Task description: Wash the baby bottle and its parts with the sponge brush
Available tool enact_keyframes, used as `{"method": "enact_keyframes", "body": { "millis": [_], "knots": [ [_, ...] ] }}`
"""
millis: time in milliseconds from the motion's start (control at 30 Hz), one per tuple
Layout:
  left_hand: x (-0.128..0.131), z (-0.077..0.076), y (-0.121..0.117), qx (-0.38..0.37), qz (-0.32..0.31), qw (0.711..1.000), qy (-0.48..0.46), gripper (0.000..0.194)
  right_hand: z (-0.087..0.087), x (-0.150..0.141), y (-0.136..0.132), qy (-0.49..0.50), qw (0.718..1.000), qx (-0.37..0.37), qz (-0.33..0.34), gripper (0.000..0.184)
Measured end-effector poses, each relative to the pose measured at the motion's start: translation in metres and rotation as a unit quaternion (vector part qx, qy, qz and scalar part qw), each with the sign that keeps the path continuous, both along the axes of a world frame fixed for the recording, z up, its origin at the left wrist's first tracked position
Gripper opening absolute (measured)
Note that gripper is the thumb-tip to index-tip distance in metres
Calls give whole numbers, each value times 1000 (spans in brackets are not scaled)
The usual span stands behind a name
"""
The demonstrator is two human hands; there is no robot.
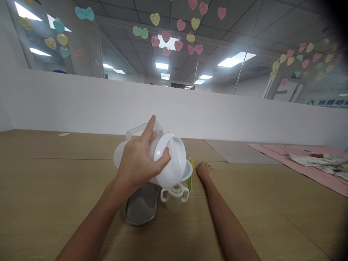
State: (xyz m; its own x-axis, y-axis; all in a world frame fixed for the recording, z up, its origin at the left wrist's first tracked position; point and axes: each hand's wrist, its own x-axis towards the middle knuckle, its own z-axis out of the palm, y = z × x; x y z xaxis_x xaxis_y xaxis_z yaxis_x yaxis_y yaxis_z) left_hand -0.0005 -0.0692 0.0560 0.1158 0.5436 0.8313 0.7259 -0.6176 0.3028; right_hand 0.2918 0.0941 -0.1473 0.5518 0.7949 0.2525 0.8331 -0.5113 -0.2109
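Observation:
My left hand [138, 161] grips a white plastic jug [170, 159] with a looped handle, tilted so its round white lid faces right. Below it, a clear two-handled baby cup [174, 199] stands on the wooden table [54, 181], next to a steel kidney dish [141, 206] that the jug partly overhangs. A small white dish [187, 170] and a narrow yellow-green item [190, 179] are partly hidden behind the jug and cup. My right hand [204, 170] rests on the table just right of that item, holding nothing.
A white partition [108, 105] runs along the table's far edge. To the right lie a grey board [239, 152] and a pink mat [307, 163] bearing printed papers [315, 159]. Paper hearts hang on glass panels above the partition.

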Motion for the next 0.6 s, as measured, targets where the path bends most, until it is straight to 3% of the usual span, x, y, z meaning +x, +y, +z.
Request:
{"method": "enact_keyframes", "body": {
  "millis": [200, 600],
  "knots": [
    [0, -3, 4, 37, 51, 995, 76, 76, -1, 1, 1, 4, 1000, 1, -1, 38],
    [1, -6, 8, 73, 57, 991, 100, 74, -1, 0, 1, -3, 1000, 2, -6, 39]
  ]
}}
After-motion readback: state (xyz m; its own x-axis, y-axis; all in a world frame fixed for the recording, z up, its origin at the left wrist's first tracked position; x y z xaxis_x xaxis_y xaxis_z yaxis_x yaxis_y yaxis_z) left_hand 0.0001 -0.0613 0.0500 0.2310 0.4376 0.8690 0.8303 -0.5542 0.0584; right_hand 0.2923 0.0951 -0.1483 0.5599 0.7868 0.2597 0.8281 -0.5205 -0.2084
